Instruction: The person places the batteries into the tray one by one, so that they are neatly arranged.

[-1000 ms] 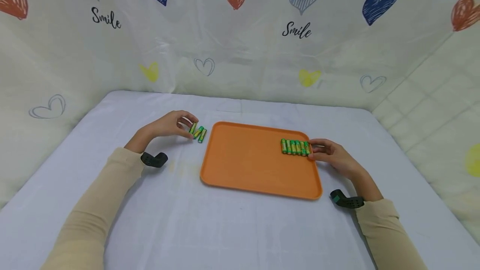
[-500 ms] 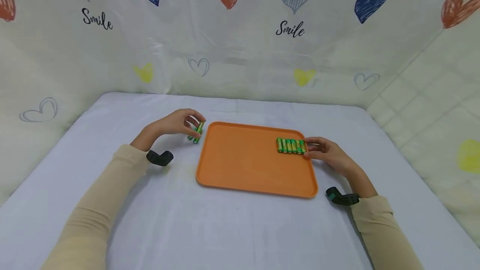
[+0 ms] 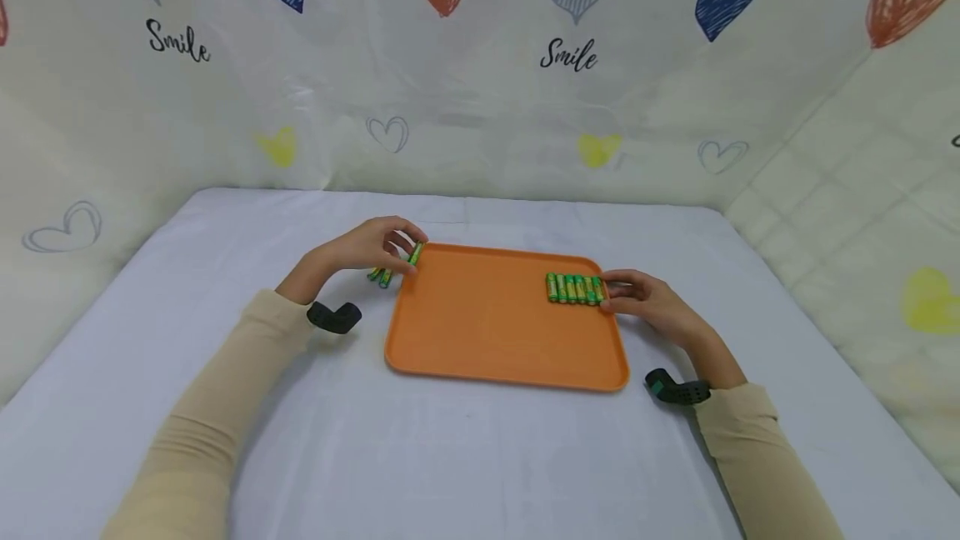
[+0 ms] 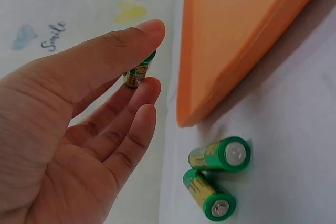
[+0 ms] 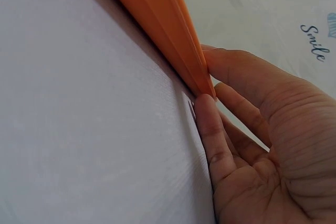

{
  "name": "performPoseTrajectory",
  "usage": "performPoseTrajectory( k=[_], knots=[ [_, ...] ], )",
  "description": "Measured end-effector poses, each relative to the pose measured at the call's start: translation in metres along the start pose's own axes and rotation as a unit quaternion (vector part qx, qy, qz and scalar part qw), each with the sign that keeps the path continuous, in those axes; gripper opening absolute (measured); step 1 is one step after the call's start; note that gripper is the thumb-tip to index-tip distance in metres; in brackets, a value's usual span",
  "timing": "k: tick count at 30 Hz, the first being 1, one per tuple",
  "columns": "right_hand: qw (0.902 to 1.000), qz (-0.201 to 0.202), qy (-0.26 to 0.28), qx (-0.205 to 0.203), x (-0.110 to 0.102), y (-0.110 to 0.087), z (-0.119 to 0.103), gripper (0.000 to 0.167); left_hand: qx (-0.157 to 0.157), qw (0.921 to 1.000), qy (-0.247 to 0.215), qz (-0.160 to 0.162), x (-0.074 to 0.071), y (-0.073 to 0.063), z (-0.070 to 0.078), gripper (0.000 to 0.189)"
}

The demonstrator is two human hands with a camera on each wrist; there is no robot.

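Observation:
My left hand [image 3: 367,243] pinches a green and gold battery [image 4: 138,75] between thumb and fingers, close to the left rim of an orange tray [image 3: 495,344]. Two more batteries [image 4: 223,155] lie on the white cloth below that hand, partly covered by it in the head view. At the tray's right edge, my right hand [image 3: 651,302] holds the rim, thumb on the edge and a fingertip against its outer side. Right beside those fingers, inside the tray, several batteries [image 3: 575,288] lie side by side in a neat row.
A white cloth [image 3: 465,457] covers the table under the tray. Behind it hangs a pale backdrop [image 3: 480,157] printed with hearts and "Smile". Each wrist wears a black device, one on the left [image 3: 334,318] and one on the right [image 3: 677,390].
My left hand has picked up a battery from the loose group and carried it right to the tray's left rim. My right hand stays at the right rim. The head view has shifted slightly.

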State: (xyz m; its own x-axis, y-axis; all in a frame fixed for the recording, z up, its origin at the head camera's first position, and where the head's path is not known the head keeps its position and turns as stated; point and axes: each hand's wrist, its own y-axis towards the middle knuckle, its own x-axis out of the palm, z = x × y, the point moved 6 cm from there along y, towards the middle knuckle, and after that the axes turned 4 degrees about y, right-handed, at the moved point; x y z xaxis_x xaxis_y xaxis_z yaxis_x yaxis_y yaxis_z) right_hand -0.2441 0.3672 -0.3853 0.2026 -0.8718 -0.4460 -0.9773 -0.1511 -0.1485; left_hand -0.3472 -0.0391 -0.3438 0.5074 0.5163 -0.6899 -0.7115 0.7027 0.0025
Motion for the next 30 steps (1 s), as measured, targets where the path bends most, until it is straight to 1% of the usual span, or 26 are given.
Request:
performPoseTrajectory(
  k=[6, 10, 18, 27, 30],
  knots=[
    [1.0, -0.005, 0.007, 0.0, 0.0, -0.002, -0.002, 0.063, 0.022, 0.9996, -0.019, -0.003, 0.01, 0.011, 0.013, 0.052],
    [0.9999, -0.006, 0.01, -0.001, 0.0, -0.003, -0.002, 0.063, 0.029, 0.999, -0.033, -0.009, 0.018, 0.019, 0.02, 0.052],
    [0.9999, -0.002, 0.01, 0.0, -0.002, -0.002, 0.001, 0.063, 0.043, 0.9979, -0.044, -0.018, 0.031, 0.035, 0.035, 0.053],
    [0.9999, 0.002, 0.012, 0.004, -0.002, -0.003, 0.0, 0.063, 0.074, 0.994, -0.074, -0.032, 0.049, 0.051, 0.047, 0.054],
    [0.9998, 0.002, 0.018, 0.003, -0.002, -0.004, 0.0, 0.062, 0.086, 0.9928, -0.078, -0.03, 0.055, 0.058, 0.052, 0.056]
  ],
)
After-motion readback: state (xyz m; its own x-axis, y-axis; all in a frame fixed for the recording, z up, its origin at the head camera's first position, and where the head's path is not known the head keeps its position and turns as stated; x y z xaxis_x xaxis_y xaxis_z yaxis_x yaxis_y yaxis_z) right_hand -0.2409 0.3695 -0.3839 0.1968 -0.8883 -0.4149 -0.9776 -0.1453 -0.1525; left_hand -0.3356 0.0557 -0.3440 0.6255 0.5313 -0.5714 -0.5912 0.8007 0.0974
